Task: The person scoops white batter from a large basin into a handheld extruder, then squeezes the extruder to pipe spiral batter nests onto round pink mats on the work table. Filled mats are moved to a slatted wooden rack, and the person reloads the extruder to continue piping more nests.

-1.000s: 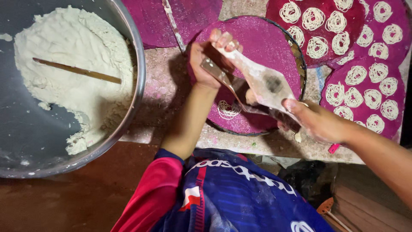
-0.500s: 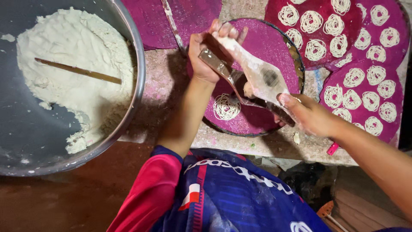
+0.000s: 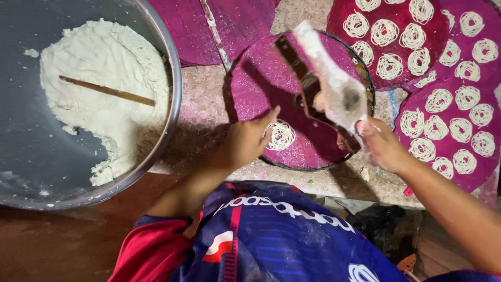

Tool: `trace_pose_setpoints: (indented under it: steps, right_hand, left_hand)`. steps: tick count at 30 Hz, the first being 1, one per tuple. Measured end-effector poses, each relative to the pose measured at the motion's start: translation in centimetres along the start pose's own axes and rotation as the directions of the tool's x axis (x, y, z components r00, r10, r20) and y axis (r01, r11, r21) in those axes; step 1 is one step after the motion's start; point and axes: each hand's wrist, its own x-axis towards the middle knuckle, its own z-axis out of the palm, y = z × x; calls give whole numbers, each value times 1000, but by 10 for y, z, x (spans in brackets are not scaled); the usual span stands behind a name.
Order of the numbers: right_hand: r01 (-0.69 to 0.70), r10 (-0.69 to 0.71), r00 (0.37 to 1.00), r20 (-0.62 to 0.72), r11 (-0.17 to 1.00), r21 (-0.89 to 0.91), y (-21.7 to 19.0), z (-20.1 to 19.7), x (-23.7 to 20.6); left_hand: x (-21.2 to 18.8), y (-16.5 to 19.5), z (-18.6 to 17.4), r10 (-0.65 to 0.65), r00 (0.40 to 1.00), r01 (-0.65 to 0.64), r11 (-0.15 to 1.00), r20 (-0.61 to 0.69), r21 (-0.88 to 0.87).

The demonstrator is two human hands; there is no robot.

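A round purple mat [image 3: 261, 89] lies in front of me with one small coil of white noodle strands [image 3: 281, 134] on its near edge. My left hand [image 3: 246, 141] rests at that edge, fingers apart, index tip touching the coil and holding nothing. My right hand [image 3: 383, 145] grips the lower end of a dough-smeared hinged noodle press [image 3: 327, 83], which tilts up over the mat's right half.
A big metal bowl [image 3: 175, 99] at left holds white dough [image 3: 99, 94] with a wooden stick [image 3: 107, 90] lying on it. Two purple mats [image 3: 443, 31] at right carry several noodle coils. Another purple mat [image 3: 209, 26] lies behind.
My left hand let go of the press's upper handle and dropped to the mat's near edge by the coil. The press now stands steeper, held only by my right hand.
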Motion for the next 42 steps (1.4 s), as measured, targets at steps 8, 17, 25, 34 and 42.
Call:
trace_pose_setpoints:
  steps: [8, 17, 25, 34, 42]
  right_hand:
    - [126, -115, 992, -59, 958, 257, 2, 8, -13]
    - [258, -202, 962, -181, 890, 377, -13, 26, -44]
    - [338, -280, 937, -211, 882, 328, -44, 35, -40]
    - [-199, 129, 924, 359, 966, 164, -38, 40, -15]
    - [-336, 384, 910, 155, 903, -268, -60, 25, -13]
  left_hand:
    - [3, 36, 17, 185, 982, -183, 932, 24, 314]
    - [12, 27, -43, 102, 989, -146, 773, -105, -617]
    - [-51, -6, -221, -48, 820, 306, 878, -570, 367]
    - [50, 43, -84, 209, 969, 30, -630, -133, -776]
    - [99, 40, -44, 170, 948, -74, -704, -269, -706]
